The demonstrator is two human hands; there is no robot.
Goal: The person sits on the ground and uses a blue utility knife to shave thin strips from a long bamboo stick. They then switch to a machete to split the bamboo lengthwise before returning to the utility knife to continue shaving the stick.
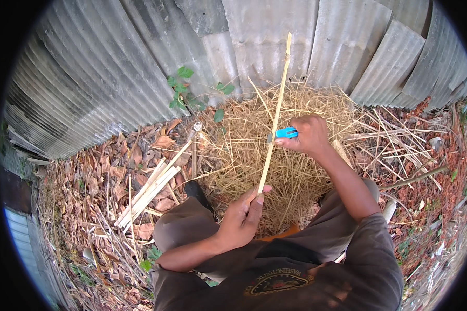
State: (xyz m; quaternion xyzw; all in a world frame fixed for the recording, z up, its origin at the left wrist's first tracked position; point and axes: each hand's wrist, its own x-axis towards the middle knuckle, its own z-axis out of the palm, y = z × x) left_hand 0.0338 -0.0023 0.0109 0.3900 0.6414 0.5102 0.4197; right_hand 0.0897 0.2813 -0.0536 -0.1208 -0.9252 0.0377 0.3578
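My left hand (242,216) is closed around the lower end of a long, pale strip of split bamboo (278,106). The strip rises from my fingers, slants slightly right and reaches up in front of the metal sheets. In my right hand (310,136) is a blue utility knife (287,132), its short blade pointing left. The blade meets the strip about midway along, or lies just over it. My right fingers wrap the handle, so most of it is hidden.
A wall of grey corrugated sheets (270,46) runs along the far side. Under my hands lies a heap of thin shavings (296,176). Cut bamboo strips (150,194) rest on dry leaves (104,192) at left. Thin sticks (399,137) lie scattered at right. A small green plant (180,90) grows by the wall.
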